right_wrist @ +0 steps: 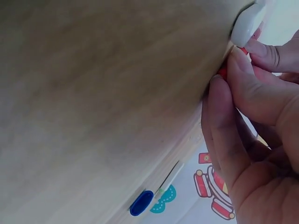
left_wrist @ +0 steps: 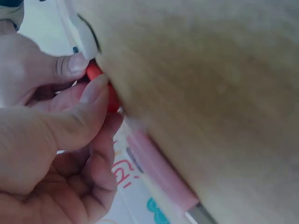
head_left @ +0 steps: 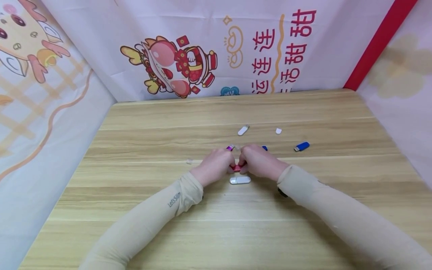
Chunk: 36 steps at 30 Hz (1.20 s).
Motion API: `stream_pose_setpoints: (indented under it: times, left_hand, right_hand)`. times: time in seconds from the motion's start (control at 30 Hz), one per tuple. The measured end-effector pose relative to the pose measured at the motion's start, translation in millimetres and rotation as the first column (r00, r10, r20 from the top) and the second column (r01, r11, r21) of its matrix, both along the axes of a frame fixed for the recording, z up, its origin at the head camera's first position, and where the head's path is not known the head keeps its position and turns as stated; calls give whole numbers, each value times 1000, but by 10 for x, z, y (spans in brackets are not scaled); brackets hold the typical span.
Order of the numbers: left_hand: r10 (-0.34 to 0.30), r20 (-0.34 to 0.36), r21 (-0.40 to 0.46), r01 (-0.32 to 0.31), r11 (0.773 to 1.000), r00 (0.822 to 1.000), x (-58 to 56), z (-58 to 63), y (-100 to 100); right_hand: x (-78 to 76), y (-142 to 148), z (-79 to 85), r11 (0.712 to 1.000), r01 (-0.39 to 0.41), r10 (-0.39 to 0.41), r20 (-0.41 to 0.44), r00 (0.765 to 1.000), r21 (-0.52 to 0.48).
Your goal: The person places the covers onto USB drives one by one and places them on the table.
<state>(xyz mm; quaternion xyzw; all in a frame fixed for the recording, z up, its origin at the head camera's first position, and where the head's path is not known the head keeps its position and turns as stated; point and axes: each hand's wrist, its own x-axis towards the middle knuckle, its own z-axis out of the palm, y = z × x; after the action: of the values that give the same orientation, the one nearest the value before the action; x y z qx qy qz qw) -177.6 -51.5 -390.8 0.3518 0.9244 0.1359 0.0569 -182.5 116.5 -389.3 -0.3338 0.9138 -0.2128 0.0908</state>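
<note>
A red USB flash drive is held low over the table between both hands. My left hand pinches its left end between thumb and fingers. From the other side, my right hand pinches the right end. Fingertips cover much of it; in the left wrist view only a short stretch of the red drive shows. Whether its cap is on or off, I cannot tell. Just in front of the hands lies a white USB flash drive. Behind them is a purple USB drive with a bare metal plug.
Farther back lie a second white USB drive and a white cap. A blue USB drive rests at right, with a blue cap partly behind the right hand. A small translucent piece lies left of the left hand.
</note>
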Motion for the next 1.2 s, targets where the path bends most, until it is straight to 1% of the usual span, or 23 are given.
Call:
stream_pose_setpoints:
  times: [0.13,0.23,0.27,0.5,0.73,0.97,1.1,1.2]
  left_hand:
    - [-3,-28,8,3,1000,1000,25,31,22]
    - [-11,-38,5,11,1000,999,36,55,39]
    - [-10,-34,2,10,1000,999,38,63,45]
    - [-14,-15,-21,14,1000,1000,34,102,66]
    - [-35,-29,-15,35,999,999,16,103,46]
    - [-13,-36,-31,12,999,999,21,99,46]
    - [-12,-3,-6,12,1000,1000,22,102,25]
    - [0,65,19,-1,1000,998,26,110,1]
  right_hand:
    - [10,-17,44,999,37,-37,52,998,0]
    - [14,-23,76,999,47,-48,70,996,5]
    - [15,-23,84,999,44,-45,68,997,5]
    - [17,-41,96,1000,-10,10,-19,1000,-5]
    - [18,-91,115,998,36,-38,40,999,42]
    - [20,-114,105,998,42,-44,33,998,47]
    - [19,-96,78,999,32,-33,31,999,16]
    - [38,-69,56,1000,22,-21,50,998,-14]
